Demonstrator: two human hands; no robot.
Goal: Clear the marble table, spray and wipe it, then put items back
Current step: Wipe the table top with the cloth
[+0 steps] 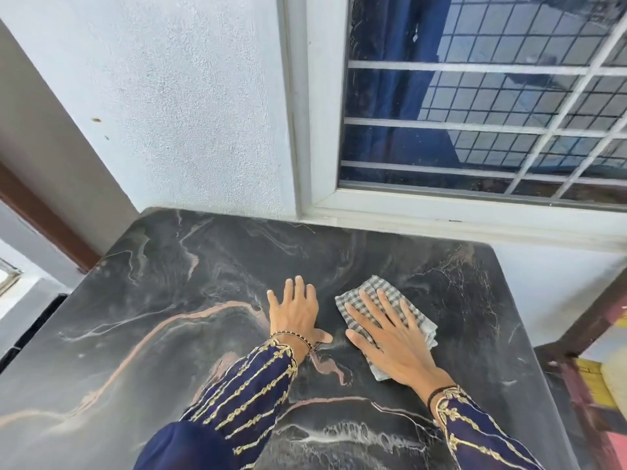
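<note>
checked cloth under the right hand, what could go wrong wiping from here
1. The right hand presses flat on the checked cloth, which is already bunched and covers little of the marble table; patches could be missed, especially the far corners by the wall.
2. The left hand rests bare on the dark top and may leave smudges on wiped areas.
3. A long sweep right could push the cloth over the table's edge.
</note>
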